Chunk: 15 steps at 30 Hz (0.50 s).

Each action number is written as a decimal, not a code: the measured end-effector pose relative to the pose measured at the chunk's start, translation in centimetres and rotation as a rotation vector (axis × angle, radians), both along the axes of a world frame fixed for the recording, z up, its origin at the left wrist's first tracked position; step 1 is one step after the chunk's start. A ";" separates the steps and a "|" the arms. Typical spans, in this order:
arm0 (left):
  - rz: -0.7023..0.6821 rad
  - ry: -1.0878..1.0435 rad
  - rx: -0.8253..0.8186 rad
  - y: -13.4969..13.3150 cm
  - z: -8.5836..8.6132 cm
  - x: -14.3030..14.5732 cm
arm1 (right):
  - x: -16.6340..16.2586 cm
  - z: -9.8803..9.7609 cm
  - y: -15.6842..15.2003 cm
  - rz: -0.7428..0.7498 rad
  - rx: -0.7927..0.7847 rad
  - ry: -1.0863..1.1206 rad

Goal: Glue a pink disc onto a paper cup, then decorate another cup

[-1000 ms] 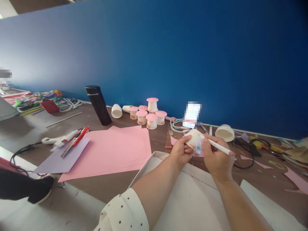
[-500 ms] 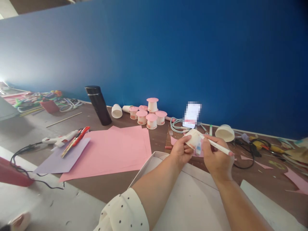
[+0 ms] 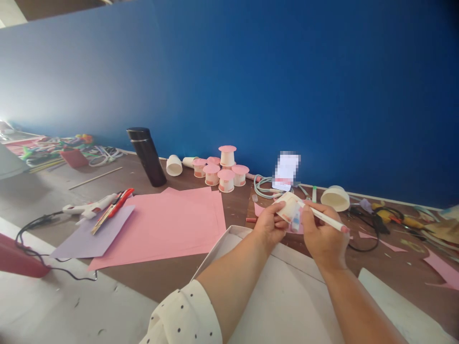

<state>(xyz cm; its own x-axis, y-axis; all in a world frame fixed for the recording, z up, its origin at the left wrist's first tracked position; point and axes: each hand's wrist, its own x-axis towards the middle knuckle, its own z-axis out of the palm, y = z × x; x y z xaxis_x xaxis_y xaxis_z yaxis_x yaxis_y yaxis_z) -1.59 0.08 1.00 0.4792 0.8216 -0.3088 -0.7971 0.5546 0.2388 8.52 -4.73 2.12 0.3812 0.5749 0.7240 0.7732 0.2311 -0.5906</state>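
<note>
My left hand (image 3: 269, 223) is closed around a small white paper cup (image 3: 289, 208) with a red and blue print, held tilted above the table. Close beside it, my right hand (image 3: 322, 234) grips a white pen (image 3: 325, 219) with a pink cap, its tip against the cup's side. Under the hands lie a pink paper scrap and the corner of a white shallow box (image 3: 229, 239).
Pink paper sheets (image 3: 168, 224) and a lilac sheet (image 3: 89, 234) lie to the left with a glue gun (image 3: 86, 207) and red scissors (image 3: 113, 206). A black flask (image 3: 147, 155), several pink-topped cups (image 3: 222, 169), a white bowl (image 3: 335, 197) and cables stand along the blue wall.
My hands, cup and pen have held still. A dark shoe at the lower left edge went out of view, leaving a red object there.
</note>
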 end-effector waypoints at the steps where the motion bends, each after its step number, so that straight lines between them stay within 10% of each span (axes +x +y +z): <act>1: 0.001 0.000 0.004 0.0 0.0 0.0 | 0.0 0.0 0.0 0.001 0.000 -0.001; 15: 0.009 -0.002 0.008 0.0 0.0 -0.1 | 0.0 0.2 0.0 0.003 0.014 -0.011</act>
<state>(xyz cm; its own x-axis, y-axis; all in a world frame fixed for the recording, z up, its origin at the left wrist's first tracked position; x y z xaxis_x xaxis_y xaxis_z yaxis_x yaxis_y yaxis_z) -1.65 0.03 0.97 0.4725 0.8282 -0.3015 -0.8024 0.5457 0.2416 8.52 -4.78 2.30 0.3717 0.5659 0.7359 0.7787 0.2416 -0.5790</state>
